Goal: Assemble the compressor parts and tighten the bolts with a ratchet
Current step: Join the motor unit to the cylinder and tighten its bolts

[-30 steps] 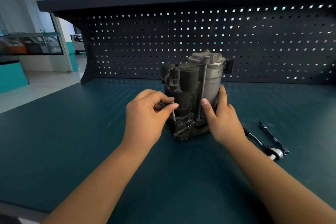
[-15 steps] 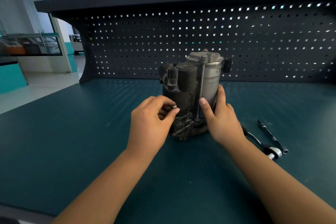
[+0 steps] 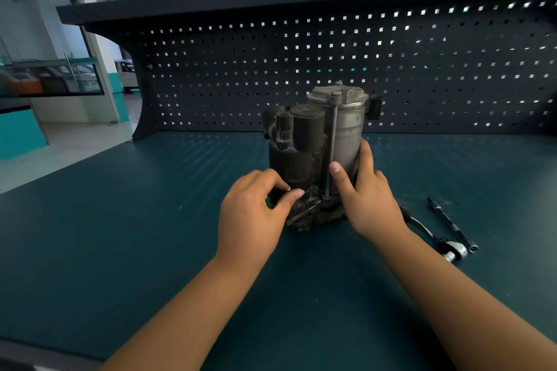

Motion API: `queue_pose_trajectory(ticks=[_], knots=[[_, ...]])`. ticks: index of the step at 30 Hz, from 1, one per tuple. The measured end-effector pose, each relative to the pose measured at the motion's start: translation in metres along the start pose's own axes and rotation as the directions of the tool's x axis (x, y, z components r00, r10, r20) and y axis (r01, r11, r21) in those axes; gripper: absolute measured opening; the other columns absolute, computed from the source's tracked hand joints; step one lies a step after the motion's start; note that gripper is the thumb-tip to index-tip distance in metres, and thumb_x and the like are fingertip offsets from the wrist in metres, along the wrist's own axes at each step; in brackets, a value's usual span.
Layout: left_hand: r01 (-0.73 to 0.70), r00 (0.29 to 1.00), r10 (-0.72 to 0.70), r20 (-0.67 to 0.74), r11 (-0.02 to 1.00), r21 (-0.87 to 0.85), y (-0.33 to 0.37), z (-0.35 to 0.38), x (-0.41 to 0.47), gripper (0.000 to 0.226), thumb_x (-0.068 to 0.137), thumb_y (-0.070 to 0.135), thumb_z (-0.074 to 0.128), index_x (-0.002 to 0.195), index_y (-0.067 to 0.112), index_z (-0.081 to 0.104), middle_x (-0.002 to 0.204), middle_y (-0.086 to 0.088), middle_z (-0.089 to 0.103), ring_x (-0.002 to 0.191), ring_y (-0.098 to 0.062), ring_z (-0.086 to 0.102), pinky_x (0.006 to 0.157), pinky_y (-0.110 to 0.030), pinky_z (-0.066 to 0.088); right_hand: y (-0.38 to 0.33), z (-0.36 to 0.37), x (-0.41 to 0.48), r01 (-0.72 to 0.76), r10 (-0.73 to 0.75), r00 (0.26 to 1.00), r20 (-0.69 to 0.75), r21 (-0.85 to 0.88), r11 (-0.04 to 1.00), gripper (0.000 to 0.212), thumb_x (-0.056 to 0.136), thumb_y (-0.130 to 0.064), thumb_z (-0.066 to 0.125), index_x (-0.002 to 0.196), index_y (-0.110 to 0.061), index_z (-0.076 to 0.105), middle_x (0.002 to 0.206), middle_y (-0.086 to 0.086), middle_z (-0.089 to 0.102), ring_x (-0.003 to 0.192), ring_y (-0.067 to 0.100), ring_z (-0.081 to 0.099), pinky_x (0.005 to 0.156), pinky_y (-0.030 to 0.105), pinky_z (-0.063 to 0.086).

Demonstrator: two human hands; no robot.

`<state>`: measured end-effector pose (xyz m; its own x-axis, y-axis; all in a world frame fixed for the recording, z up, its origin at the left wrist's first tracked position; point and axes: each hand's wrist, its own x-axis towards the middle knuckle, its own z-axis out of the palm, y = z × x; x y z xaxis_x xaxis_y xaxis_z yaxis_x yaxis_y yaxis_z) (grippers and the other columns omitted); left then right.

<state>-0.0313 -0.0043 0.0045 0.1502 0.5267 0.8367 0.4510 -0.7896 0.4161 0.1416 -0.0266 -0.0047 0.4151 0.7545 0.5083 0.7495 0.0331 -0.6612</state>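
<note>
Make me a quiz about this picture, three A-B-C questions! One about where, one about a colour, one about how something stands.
1. Where is the ratchet? A) hanging up B) on the bench, right of the compressor C) in a box
2. What colour is the bench? A) teal B) red C) white
3. How is the compressor? A) lying flat B) upright, gripped by the right hand C) lifted up
Answers: 1 B, it lies beside the right hand. 2 A, its top is teal. 3 B, it stands on its base.
</note>
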Motion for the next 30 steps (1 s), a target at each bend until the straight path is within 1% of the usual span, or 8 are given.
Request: queue_pose_trajectory(ticks=[5, 10, 13, 15, 18, 23, 27, 30], knots=[[0.031, 0.999, -0.033, -0.042, 0.999, -0.034, 0.0018, 0.0025, -0.0001, 0.02, 0.07, 0.015, 0.08, 0.064, 0.011, 0.061, 0.068, 0.008, 0.053, 0.068, -0.003, 0.05, 0.06, -0.003, 0.034, -0.0002, -0.0001, -0.0004, 0.005, -0.005, 1.0, -0.003, 0.009, 1.0, 0.088, 0.071, -0.078, 0.015, 0.147, -0.037, 0.002, 0.112, 0.005, 0.058, 0.109, 0.022, 0.044, 0.066, 0.036, 0.032], [0.066, 0.997, -0.068, -0.039, 0.996, -0.065, 0.0024, 0.0019, -0.0025, 0.017, 0.07, 0.012, 0.079, 0.066, 0.014, 0.062, 0.068, 0.01, 0.055, 0.078, -0.001, 0.053, 0.062, -0.002, 0.035, -0.0001, 0.0001, -0.0019, 0.008, -0.008, 1.0, -0.007, 0.014, 1.0, 0.088, 0.071, -0.079, 0.016, 0.147, -0.037, 0.002, 0.105, 0.0, 0.055, 0.109, 0.022, 0.043, 0.065, 0.036, 0.033], [0.097, 0.994, -0.101, -0.033, 0.991, -0.096, 0.0043, 0.0024, -0.0028, 0.015, 0.072, 0.011, 0.077, 0.071, 0.017, 0.064, 0.07, 0.011, 0.058, 0.079, 0.0, 0.056, 0.062, -0.001, 0.037, -0.0004, -0.0001, -0.0018, 0.011, -0.011, 1.0, -0.008, 0.019, 1.0, 0.087, 0.071, -0.078, 0.016, 0.147, -0.037, 0.002, 0.111, 0.003, 0.057, 0.108, 0.022, 0.044, 0.066, 0.036, 0.034], [0.12, 0.992, -0.123, -0.028, 0.988, -0.095, 0.0054, 0.0021, -0.0033, 0.014, 0.073, 0.013, 0.076, 0.076, 0.019, 0.063, 0.072, 0.013, 0.059, 0.078, 0.003, 0.056, 0.062, -0.002, 0.038, -0.0005, -0.0001, -0.0012, 0.008, -0.008, 1.0, -0.007, 0.019, 1.0, 0.087, 0.071, -0.078, 0.015, 0.146, -0.037, 0.003, 0.113, 0.005, 0.058, 0.108, 0.022, 0.044, 0.067, 0.036, 0.034], [0.114, 0.993, -0.116, -0.027, 0.992, -0.048, 0.0056, 0.0016, -0.0051, 0.016, 0.075, 0.016, 0.074, 0.081, 0.02, 0.061, 0.074, 0.014, 0.06, 0.075, 0.002, 0.058, 0.068, -0.005, 0.04, -0.0005, 0.0002, -0.0006, -0.005, 0.005, 1.0, -0.006, 0.013, 1.0, 0.088, 0.07, -0.079, 0.015, 0.146, -0.038, 0.002, 0.113, 0.007, 0.057, 0.109, 0.023, 0.044, 0.067, 0.036, 0.033], [0.116, 0.993, -0.117, -0.024, 0.993, -0.013, 0.003, 0.0012, -0.0063, 0.014, 0.074, 0.02, 0.076, 0.077, 0.021, 0.062, 0.074, 0.016, 0.055, 0.077, -0.001, 0.052, 0.071, -0.007, 0.037, -0.0004, -0.0001, -0.0003, -0.002, 0.002, 1.0, -0.001, 0.021, 1.0, 0.088, 0.07, -0.079, 0.015, 0.146, -0.037, 0.003, 0.111, 0.005, 0.057, 0.106, 0.021, 0.043, 0.066, 0.036, 0.033], [0.125, 0.992, -0.126, -0.026, 0.991, -0.042, 0.0047, 0.0019, -0.0051, 0.017, 0.072, 0.032, 0.074, 0.077, 0.021, 0.062, 0.075, 0.014, 0.058, 0.077, -0.002, 0.051, 0.07, -0.01, 0.038, -0.0002, 0.0003, 0.0001, -0.013, 0.013, 1.0, -0.003, 0.024, 1.0, 0.086, 0.07, -0.079, 0.016, 0.146, -0.039, 0.002, 0.11, 0.006, 0.057, 0.107, 0.021, 0.044, 0.068, 0.036, 0.033], [0.107, 0.993, -0.108, -0.04, 0.994, -0.039, 0.0066, 0.0033, -0.0036, 0.015, 0.073, 0.026, 0.076, 0.077, 0.019, 0.063, 0.075, 0.014, 0.056, 0.076, -0.004, 0.051, 0.071, -0.01, 0.038, -0.0012, 0.0002, -0.0008, 0.0, 0.0, 1.0, -0.005, 0.032, 0.999, 0.087, 0.071, -0.078, 0.017, 0.146, -0.037, 0.003, 0.108, 0.003, 0.057, 0.107, 0.021, 0.044, 0.067, 0.036, 0.034]])
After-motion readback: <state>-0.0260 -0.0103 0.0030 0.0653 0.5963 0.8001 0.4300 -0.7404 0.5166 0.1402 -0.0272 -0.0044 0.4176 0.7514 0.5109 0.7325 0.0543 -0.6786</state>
